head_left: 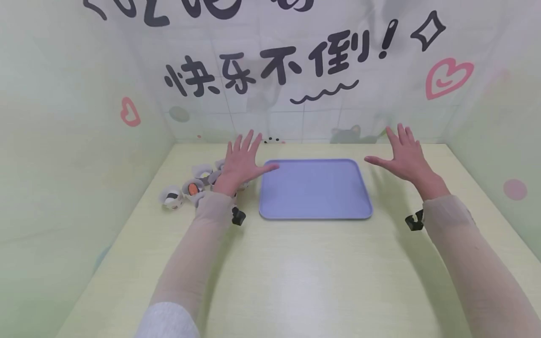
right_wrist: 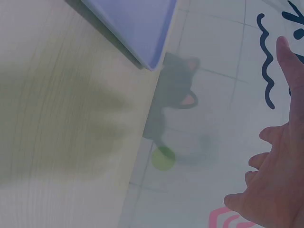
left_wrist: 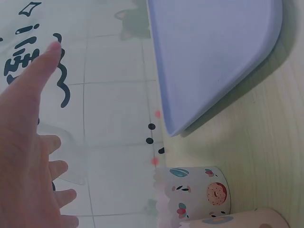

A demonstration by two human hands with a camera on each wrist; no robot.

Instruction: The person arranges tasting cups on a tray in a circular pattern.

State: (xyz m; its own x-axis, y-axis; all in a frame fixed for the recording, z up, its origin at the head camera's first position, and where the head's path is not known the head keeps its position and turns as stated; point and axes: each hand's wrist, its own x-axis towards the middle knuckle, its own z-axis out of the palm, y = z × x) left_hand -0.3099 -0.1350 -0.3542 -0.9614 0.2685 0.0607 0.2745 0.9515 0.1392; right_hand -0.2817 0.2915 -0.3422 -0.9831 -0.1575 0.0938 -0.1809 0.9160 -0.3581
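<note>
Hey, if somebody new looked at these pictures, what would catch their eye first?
Probably the lavender tray in the middle of the pale table, with the spread left hand and right hand raised on either side of it. Next would likely come the bold black lettering across the wall behind. The small patterned cups cluster left of the tray, partly hidden by the left hand.

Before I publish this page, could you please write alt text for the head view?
A person's left hand and right hand, fingers spread, hover over a pale table, flanking a lavender tray. Small printed cups cluster by the left hand, and black lettering marks the wall behind.
</note>
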